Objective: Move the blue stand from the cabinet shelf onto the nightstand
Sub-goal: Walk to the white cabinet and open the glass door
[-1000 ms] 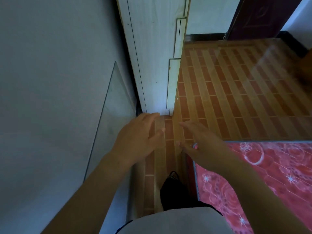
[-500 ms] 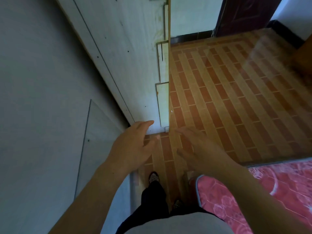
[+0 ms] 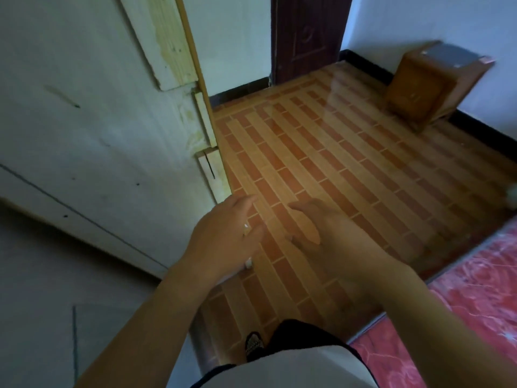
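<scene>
You are at the very start of the task, I think: your left hand (image 3: 223, 233) and your right hand (image 3: 321, 236) are both raised in front of you, fingers loosely spread, and neither one holds anything. The blue stand is not visible anywhere in this view, and no cabinet shelf is visible either, so I cannot tell where it sits; the next move probably calls for finding the shelf before you reach for anything. The nightstand (image 3: 425, 88), a small wooden one with a grey top, stands far ahead of your right hand, against the wall in the corner. Its top looks free, though part of it is blurred. Just to the left of your left hand rises a pale wooden panel (image 3: 112, 121), very close to your fingers. Beyond both hands the tiled floor (image 3: 335, 163) lies open up to the dark door (image 3: 307, 35). A red patterned cover (image 3: 475, 289) lies below your right forearm, so watch that edge when you walk.
</scene>
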Demonstrator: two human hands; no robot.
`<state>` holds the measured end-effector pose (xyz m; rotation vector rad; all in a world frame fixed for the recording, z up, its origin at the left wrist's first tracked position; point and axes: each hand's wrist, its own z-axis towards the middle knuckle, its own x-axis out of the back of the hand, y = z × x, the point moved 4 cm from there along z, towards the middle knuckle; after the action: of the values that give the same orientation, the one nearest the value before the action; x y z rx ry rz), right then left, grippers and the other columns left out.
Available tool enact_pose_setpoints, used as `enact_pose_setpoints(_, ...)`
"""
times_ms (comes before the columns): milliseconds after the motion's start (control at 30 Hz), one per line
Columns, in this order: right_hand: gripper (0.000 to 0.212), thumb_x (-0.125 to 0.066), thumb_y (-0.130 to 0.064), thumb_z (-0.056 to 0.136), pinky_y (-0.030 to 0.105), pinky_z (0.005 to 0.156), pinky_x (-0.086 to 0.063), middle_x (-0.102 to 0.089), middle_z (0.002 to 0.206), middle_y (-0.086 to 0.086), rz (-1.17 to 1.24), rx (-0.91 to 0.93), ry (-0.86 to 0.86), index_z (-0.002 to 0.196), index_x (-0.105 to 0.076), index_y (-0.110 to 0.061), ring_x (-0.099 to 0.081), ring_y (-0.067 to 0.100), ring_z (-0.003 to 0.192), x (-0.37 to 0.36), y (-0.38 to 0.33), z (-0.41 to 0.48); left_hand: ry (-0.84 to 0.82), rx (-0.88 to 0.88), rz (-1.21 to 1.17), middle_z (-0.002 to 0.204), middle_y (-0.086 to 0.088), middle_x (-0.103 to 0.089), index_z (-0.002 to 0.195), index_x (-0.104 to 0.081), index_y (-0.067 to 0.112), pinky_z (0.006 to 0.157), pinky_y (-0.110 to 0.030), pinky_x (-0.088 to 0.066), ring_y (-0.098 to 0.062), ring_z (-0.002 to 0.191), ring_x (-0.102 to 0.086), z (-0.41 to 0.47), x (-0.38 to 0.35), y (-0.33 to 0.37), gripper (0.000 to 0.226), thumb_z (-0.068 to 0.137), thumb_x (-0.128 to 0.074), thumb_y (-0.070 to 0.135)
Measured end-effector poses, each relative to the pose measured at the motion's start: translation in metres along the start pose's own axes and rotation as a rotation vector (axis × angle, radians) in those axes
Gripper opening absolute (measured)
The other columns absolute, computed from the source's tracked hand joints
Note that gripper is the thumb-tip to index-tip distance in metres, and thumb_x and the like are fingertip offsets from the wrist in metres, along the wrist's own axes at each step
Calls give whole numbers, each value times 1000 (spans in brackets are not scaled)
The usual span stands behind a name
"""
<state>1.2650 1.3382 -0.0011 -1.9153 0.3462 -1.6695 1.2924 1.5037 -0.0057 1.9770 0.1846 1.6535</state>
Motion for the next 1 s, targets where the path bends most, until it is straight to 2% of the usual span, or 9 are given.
enact_pose_setpoints(133, 54, -55, -41, 86, 36, 91, -49, -42, 141, -4, -9, -60, 50, 135, -37, -25, -51, 16, 116, 19, 23, 21, -83, -89, -47, 147, 7, -35, 142, -31, 27, 104, -38, -38, -13, 132, -36, 48, 3, 9, 55, 92, -42, 46)
enact_pose_setpoints(267, 54, -54, -44, 85, 41, 96, -46, -44, 140, -4, 19, -127, 100, 134, -38, -25, -45, 17, 123, 33, 54, 52, -112, -137, -24, 148, 7, -34, 142, -30, 25, 103, -33, -36, -13, 133, -35, 99, -4, 19, 56, 92, -41, 47)
enact_pose_setpoints(333, 55, -52, -45, 86, 40, 99, -44, -41, 143, -3, 11, -156, 92, 135, -36, -26, -42, 17, 127, 40, 71, 72, -120, -146, -14, 147, 7, -36, 142, -31, 26, 101, -31, -35, -12, 132, -36, 127, -8, 22, 56, 92, -41, 47)
enact_pose_setpoints(500, 54, -54, -42, 87, 37, 95, -46, -43, 139, -4, 2, -130, 91, 135, -37, -23, -46, 17, 121, 70, 126, 140, -159, -146, -3, 148, 10, -34, 142, -29, 30, 103, -31, -33, -10, 133, -34, 214, -19, 41, 55, 92, -40, 48)
enact_pose_setpoints(633, 54, -53, -39, 88, 36, 95, -46, -40, 140, -7, -18, -112, 44, 136, -33, -27, -44, 15, 122, 111, 173, 193, -166, -97, -6, 148, 10, -34, 142, -28, 32, 103, -34, -36, -11, 133, -34, 298, -20, 64, 54, 92, -40, 49)
enact_pose_setpoints(800, 55, -48, -44, 89, 33, 95, -46, -32, 146, -9, -78, -80, -35, 138, -26, -32, -51, 12, 114, 162, 222, 261, -80, -9, -9, 147, 9, -35, 141, -31, 32, 99, -33, -36, -13, 132, -37, 386, -4, 80, 53, 91, -41, 49)
enact_pose_setpoints(933, 55, -45, -49, 88, 29, 99, -40, -28, 148, -11, -113, -31, -53, 138, -26, -35, -42, 12, 125, 186, 241, 319, -40, 49, -26, 149, 9, -33, 141, -29, 33, 102, -33, -34, -13, 133, -35, 430, 5, 81, 54, 91, -41, 50)
enact_pose_setpoints(1000, 55, -46, -49, 88, 29, 98, -42, -28, 148, -11, -112, 9, -80, 138, -26, -35, -44, 12, 123, 192, 244, 349, -18, 83, -52, 149, 9, -33, 141, -29, 33, 105, -33, -34, -12, 134, -35, 447, 10, 73, 55, 90, -42, 50)
